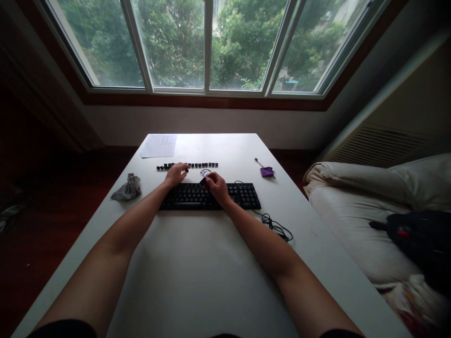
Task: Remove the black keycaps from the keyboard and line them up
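A black keyboard (211,196) lies across the middle of the white table (197,281). Just beyond it runs a row of several loose black keycaps (200,165). My left hand (176,174) reaches past the keyboard's far edge to that row, fingers curled down onto the keycaps. My right hand (215,185) hovers over the keyboard's upper middle, fingers pinched on a small black keycap (203,180). A thin wire ring tool (205,172) lies on the table just beyond my right hand.
A grey cloth (127,188) sits left of the keyboard, a sheet of paper (158,145) at the far left corner, a purple brush (267,171) to the right. The keyboard's cable (276,226) coils at right. A bed with a black bag (419,239) stands beside the table.
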Motion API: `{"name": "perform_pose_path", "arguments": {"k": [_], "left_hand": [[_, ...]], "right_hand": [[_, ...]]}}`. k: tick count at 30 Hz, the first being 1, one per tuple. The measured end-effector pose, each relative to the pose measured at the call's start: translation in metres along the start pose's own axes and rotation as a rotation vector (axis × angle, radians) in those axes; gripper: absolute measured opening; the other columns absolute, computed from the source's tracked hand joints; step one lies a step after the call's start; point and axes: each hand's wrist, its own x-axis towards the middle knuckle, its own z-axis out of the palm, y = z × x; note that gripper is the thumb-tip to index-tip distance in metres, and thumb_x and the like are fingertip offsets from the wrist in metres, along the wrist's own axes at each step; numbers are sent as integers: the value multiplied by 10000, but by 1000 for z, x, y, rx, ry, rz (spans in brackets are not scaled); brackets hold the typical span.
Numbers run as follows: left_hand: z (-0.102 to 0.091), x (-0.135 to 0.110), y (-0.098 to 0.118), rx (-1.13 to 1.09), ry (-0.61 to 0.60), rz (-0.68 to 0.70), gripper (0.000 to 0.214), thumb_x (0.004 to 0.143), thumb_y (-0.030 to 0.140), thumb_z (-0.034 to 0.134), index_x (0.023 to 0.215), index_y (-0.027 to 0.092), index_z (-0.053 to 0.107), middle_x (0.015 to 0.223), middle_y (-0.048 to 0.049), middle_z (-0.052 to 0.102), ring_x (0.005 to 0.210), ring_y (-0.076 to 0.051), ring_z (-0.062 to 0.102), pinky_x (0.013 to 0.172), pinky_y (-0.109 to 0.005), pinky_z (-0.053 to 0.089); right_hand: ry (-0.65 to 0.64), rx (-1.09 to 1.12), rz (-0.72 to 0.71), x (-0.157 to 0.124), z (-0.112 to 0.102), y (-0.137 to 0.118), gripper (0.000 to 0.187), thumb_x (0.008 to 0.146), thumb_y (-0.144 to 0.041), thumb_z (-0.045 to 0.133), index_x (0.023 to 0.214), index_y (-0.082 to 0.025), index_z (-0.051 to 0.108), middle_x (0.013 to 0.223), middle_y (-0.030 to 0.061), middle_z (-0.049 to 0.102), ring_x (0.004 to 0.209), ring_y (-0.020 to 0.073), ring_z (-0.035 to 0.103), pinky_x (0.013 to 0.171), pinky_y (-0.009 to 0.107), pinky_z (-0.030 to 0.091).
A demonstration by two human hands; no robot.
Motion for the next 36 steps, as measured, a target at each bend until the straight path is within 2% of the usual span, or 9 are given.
{"name": "perform_pose_path", "arguments": {"k": [5,12,18,22,30,36], "left_hand": [[9,14,-4,122,-34,42,303,820,164,615,1083,252,739,1093,-55,728,1069,-274,606,1006,-445,463],[20,27,-14,159,-87,49,241,821,190,628,1012,245,764,1061,-57,738,1065,-274,588,998,-420,442],[19,26,-12,201,-47,58,294,822,190,620,1088,243,734,1076,-61,748,1098,-298,575,981,-453,424],[18,26,-11,252,-39,76,259,827,189,626,1050,245,745,1082,-81,745,1157,-322,542,1002,-492,399],[21,30,-11,277,-9,74,186,836,220,632,966,264,757,1161,-77,699,1214,-329,490,994,-496,402],[25,36,-6,303,-5,6,182,836,253,641,971,280,760,1154,-82,669,1194,-328,484,993,-497,397]], "right_hand": [[4,-15,7,0,-2,0,209,873,-439,612,861,-233,579,603,-26,637,543,181,658,541,278,508],[0,-31,12,2,-1,3,225,874,-456,604,875,-233,578,615,-27,634,545,176,655,543,281,525],[0,-30,8,3,1,6,237,873,-469,609,875,-234,578,645,-24,638,547,176,661,534,281,524],[7,-37,21,2,0,6,234,869,-468,605,874,-235,574,643,-24,639,553,178,663,539,284,528],[0,-50,12,2,-1,4,229,878,-464,602,879,-236,581,617,-26,639,559,191,673,544,288,522],[4,-53,14,1,-2,1,241,873,-474,603,876,-234,576,626,-26,643,560,186,669,540,280,517]]}}
